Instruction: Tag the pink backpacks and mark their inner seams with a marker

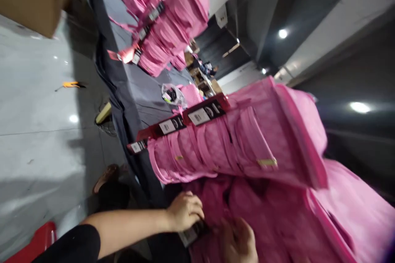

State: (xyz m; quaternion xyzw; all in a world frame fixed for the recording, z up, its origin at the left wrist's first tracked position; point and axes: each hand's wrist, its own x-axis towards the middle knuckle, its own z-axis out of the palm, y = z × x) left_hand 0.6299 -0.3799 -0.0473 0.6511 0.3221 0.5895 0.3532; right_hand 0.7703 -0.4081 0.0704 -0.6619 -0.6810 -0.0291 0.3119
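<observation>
A cloth-covered table (140, 90) is seen steeply tilted, with the ceiling to the right. Over the lower pink bags (277, 218), at bottom right, a row of upper pink bags (284, 131) is set close together, its long axis running across the frame. Red-and-black tags (202, 115) are lined up along one side of that row, presumably so that the labels can be read together. The left hand (185, 211) is closed, a dark tag (193, 233) gripped at its edge in front of the lower bags, apparently to be kept steady. The right hand (239, 240) is blurred and curled against the pink fabric; whether anything is pinched there cannot be told. The dark tag's long axis is slanted, its pale label end pointed lower left, its other end toward the right hand.
</observation>
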